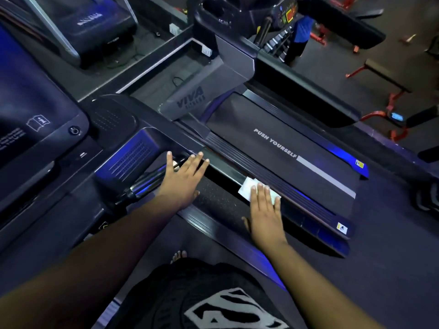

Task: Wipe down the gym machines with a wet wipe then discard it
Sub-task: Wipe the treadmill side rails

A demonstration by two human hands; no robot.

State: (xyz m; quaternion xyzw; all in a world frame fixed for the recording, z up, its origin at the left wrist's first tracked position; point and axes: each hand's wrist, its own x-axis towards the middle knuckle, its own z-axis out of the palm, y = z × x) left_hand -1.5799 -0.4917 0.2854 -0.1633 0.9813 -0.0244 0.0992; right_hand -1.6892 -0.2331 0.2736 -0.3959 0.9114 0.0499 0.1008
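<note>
Hands, two of them, are reaching forward. The right hand is lying flat with straight fingers, pressing one white wipe onto the side rail of a treadmill. The left hand is resting open, fingers spread, by a handlebar. Beyond, two red-framed benches are standing.

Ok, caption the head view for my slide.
Right hand presses a white wet wipe along the treadmill's side rail; left hand rests flat nearby.
</note>
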